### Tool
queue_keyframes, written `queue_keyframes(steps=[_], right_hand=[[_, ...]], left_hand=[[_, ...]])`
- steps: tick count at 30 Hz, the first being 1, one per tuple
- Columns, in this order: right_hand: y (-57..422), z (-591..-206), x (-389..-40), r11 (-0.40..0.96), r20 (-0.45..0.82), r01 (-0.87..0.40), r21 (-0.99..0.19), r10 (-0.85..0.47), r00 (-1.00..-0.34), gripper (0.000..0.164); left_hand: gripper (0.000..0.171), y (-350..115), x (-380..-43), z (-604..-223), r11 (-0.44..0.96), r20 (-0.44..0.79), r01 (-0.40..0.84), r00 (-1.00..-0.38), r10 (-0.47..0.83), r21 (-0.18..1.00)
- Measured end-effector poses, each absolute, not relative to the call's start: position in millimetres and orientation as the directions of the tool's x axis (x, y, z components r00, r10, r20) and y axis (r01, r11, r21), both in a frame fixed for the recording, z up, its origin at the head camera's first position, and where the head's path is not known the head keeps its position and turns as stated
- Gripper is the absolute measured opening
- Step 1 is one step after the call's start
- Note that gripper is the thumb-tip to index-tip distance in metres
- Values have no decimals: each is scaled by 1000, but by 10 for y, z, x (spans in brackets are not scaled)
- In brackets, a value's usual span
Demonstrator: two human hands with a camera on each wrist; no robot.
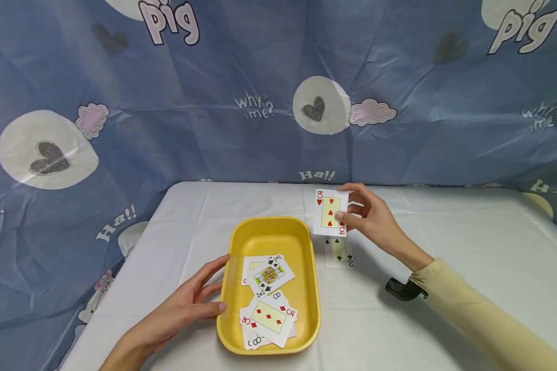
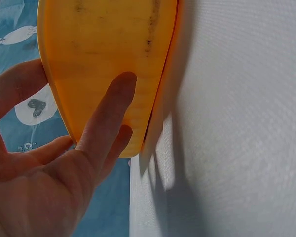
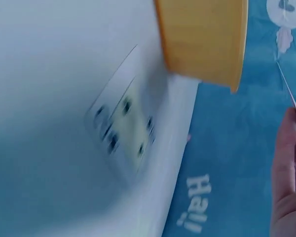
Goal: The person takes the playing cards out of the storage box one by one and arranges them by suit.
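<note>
My right hand (image 1: 373,219) pinches a three of hearts playing card (image 1: 322,206) between thumb and fingers, its face toward the head camera. Just below that card, a two of clubs (image 1: 338,252) lies face up on the table, partly covered in the head view and blurred in the right wrist view. On the left, my left hand (image 1: 185,304) touches the side of a yellow tray (image 1: 264,226) with extended fingers and thumb. Inside the tray are several loose cards, among them a king of spades (image 1: 269,276) and a three of diamonds (image 1: 270,318).
A white cloth (image 1: 469,232) covers the table. Behind it hangs a blue printed curtain (image 1: 241,139). A black strap-like piece (image 1: 404,289) sticks out under the right sleeve, above the cloth.
</note>
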State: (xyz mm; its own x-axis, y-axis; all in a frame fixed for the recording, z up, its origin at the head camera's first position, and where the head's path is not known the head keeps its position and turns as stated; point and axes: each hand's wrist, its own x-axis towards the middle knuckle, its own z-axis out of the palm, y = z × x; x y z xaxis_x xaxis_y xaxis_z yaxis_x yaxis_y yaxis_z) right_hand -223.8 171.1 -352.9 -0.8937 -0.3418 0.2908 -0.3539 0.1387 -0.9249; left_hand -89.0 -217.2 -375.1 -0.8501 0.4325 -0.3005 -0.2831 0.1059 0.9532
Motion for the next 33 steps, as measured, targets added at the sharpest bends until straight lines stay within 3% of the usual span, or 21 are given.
queue_keyframes(steps=[9, 15, 27, 33], right_hand=[[2265, -3667, -2130, 262, 194, -298, -918, -359, -913, 52], [2534, -3802, -2106, 426, 120, -288, -858, -378, -918, 48], [2652, -3905, -2156, 712, 58, -328, -620, -375, -925, 43], [2649, -3872, -2150, 723, 76, -346, -598, -378, -923, 45]], left_hand=[[83, -2164, -884, -3733, 117, -312, -290, -852, 421, 950], [82, -2180, -879, -3724, 119, -306, -282, -847, 435, 952], [81, -2162, -878, -3721, 120, -301, -277, -848, 437, 953], [82, -2163, -885, -3723, 124, -310, -285, -846, 433, 950]])
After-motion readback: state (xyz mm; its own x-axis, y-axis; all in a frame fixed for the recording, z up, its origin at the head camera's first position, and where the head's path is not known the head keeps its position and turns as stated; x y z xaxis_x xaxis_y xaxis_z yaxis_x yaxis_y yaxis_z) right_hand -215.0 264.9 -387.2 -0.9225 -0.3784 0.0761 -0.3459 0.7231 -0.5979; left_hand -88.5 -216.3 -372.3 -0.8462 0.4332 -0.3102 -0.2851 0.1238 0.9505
